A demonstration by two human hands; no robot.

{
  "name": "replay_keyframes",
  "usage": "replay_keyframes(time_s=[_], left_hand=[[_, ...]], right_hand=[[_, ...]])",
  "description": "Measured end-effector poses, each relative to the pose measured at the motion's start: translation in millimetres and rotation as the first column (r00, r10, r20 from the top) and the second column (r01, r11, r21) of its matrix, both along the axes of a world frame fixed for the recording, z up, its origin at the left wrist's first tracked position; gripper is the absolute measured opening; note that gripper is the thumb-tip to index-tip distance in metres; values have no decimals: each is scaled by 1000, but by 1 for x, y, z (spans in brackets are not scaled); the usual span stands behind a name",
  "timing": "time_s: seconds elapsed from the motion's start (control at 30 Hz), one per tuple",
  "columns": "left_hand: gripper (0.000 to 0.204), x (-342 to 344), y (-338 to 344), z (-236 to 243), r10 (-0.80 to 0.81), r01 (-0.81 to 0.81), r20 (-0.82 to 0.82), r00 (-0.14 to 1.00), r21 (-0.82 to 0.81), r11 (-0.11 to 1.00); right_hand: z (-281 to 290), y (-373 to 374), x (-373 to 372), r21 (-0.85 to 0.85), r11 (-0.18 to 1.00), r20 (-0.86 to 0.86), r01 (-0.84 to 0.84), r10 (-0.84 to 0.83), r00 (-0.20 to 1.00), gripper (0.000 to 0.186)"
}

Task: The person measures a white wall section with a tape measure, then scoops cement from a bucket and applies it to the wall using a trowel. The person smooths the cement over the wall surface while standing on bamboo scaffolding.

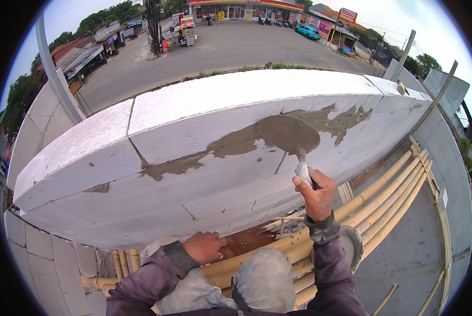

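My right hand [317,195] is closed around the pale, mortar-smeared handle of a trowel [289,132]. The rounded trowel blade lies against the side of a white block wall [209,184], and its surface is grey with mortar. Wet mortar [233,149] is smeared along a joint of the wall, on both sides of the blade. Low by the foot of the wall, my left hand [204,247] rests near my knee, back upward. Its finger ends are hidden, and I see nothing held in it.
Bamboo poles [383,195] run below me along the wall. A mortar-stained bucket [353,245] is partly hidden by my right forearm. Grey block walls [51,268] stand at both sides. Beyond the wall lie a paved lot [246,45], a turquoise car [307,32] and a shopfront.
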State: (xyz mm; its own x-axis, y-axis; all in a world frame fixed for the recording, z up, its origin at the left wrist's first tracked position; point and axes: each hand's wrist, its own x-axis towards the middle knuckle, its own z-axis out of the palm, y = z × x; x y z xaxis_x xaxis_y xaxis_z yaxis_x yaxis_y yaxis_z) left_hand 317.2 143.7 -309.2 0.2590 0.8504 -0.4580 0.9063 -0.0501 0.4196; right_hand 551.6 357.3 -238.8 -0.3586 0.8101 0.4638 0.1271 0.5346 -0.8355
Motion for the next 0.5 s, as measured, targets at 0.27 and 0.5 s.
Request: replay_keyframes(time_s=[0.27, 0.5], left_hand=[[48, 8, 2, 4, -16, 15, -21, 1000, -40, 999], [39, 10, 1, 2, 23, -23, -16, 1000, 10, 1000]], right_hand=[[-26, -1, 4, -324, 919, -480, -226, 46, 876, 43], [-27, -14, -56, -283, 900, -432, -331, 188, 882, 43]])
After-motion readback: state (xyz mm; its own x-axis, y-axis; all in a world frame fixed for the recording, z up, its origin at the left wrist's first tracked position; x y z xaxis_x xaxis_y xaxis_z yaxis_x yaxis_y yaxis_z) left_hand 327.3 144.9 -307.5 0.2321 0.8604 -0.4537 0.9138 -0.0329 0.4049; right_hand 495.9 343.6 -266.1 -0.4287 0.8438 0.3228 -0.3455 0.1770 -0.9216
